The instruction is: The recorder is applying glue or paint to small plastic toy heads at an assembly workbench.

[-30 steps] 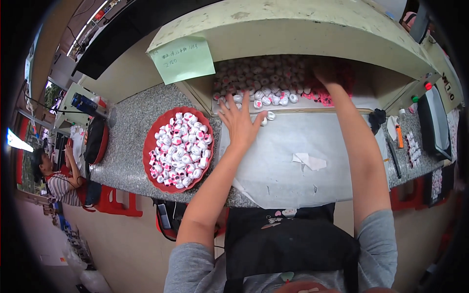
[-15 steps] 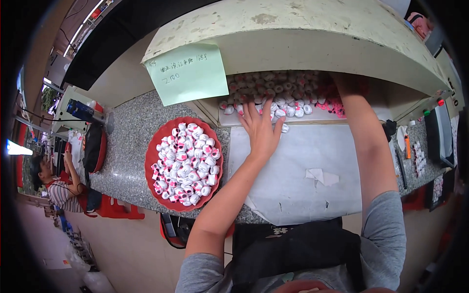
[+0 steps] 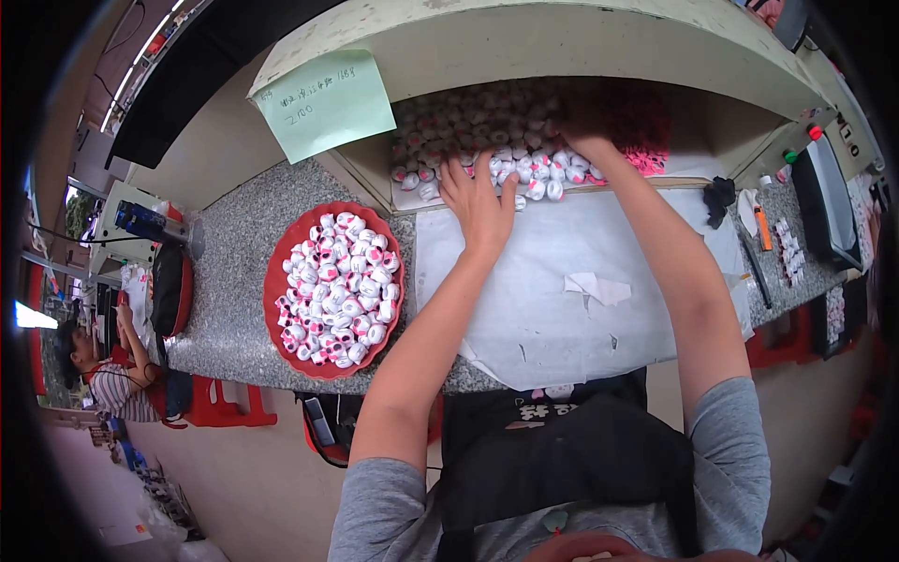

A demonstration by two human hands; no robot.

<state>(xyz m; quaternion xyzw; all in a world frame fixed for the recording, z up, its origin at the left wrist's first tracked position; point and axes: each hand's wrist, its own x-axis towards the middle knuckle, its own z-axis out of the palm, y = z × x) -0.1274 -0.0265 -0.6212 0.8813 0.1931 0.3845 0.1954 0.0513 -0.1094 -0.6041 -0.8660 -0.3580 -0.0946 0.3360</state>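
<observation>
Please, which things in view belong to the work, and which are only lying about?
Seem to belong:
- small white-and-pink pieces, with the left hand and right hand at them
- cream open-fronted booth around them
- red scalloped bowl of similar pieces

Probably just lying about:
- crumpled black item
- slim orange item
- torn white scrap

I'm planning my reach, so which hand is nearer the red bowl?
Left. The left hand is right of the red bowl, at white pieces under the shelf; the right hand is farther right, beneath it.
</observation>
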